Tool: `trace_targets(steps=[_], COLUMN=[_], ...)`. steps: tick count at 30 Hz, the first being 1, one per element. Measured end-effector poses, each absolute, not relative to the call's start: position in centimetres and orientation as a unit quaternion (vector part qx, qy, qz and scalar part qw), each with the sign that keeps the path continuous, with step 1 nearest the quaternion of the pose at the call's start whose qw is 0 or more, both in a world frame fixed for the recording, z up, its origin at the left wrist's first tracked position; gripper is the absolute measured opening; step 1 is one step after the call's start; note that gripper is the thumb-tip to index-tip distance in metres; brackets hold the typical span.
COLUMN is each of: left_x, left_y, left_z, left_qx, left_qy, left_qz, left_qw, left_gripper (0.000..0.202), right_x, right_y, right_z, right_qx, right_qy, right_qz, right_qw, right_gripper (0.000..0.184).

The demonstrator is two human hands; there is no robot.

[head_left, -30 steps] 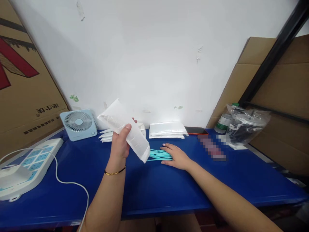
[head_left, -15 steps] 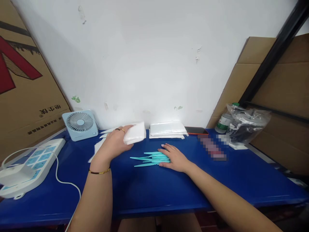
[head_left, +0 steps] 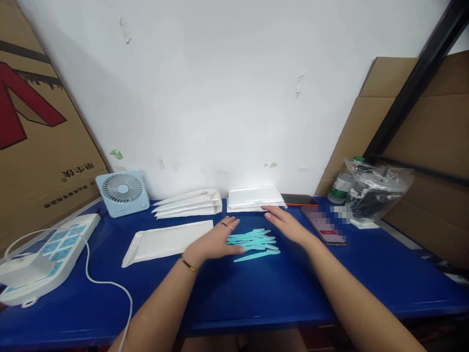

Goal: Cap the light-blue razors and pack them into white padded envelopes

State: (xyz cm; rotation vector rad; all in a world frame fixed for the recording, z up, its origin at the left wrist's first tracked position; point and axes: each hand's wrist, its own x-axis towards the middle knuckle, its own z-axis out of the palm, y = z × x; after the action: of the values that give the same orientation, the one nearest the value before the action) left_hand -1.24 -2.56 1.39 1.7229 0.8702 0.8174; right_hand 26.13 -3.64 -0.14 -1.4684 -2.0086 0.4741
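Blue table (head_left: 330, 288) against white wall. Cardboard box (head_left: 32, 146) leaning far left. White power strip (head_left: 54, 249) on left edge. Flat white pouch (head_left: 168, 240) lying left of centre. Clear plastic bag (head_left: 377, 190) at right rear. Small fan (head_left: 122, 192) and pouch stack (head_left: 190, 203) near wall. Left hand (head_left: 216, 240) flat, fingers spread, empty, at left end of teal sticks (head_left: 256, 243). Right hand (head_left: 287, 226) spread, empty, over pile's far right side. Sticks loose at table centre, between both hands. Phone (head_left: 324, 226) just right.
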Motion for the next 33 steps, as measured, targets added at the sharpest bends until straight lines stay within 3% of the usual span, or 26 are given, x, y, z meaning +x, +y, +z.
trace_targets(steps=[4,9,12,15,21,26,33], left_x=[3.2,3.2,2.7,2.7,2.7,2.0,1.9], left_y=[-4.2,-5.5,-5.2,-3.7,-0.7,0.8,1.5], left_z=[-2.0,-2.7,-1.7,-0.8,-0.6,-1.2,-2.1], left_qx=[0.722,0.787,0.785,0.8,0.892,0.881,0.87], left_qy=[0.328,0.315,0.304,0.347,0.404,0.412,0.451], left_qz=[0.345,0.255,0.261,0.269,0.114,0.156,0.163], left_qw=[0.502,0.465,0.472,0.41,0.168,0.173,0.115], left_gripper=[0.072,0.075,0.082,0.069,0.033,0.032,0.026], right_x=[28.1,28.7,28.1,27.2,26.3,27.4,28.5], right_y=[-3.0,-2.7,-2.8,-2.8,-2.0,-0.3,0.1], right_z=[-1.0,-3.0,-3.1,-3.0,-2.2,-1.1,-2.1], right_qx=[-0.517,-0.515,-0.494,-0.47,-0.468,-0.461,-0.551], right_qy=[-0.784,-0.78,-0.796,-0.813,-0.805,-0.802,-0.774], right_qz=[0.255,0.225,0.222,0.224,0.231,0.228,0.17], right_qw=[0.23,0.275,0.27,0.261,0.28,0.304,0.264], right_gripper=[0.055,0.035,0.026,0.021,0.018,0.018,0.018])
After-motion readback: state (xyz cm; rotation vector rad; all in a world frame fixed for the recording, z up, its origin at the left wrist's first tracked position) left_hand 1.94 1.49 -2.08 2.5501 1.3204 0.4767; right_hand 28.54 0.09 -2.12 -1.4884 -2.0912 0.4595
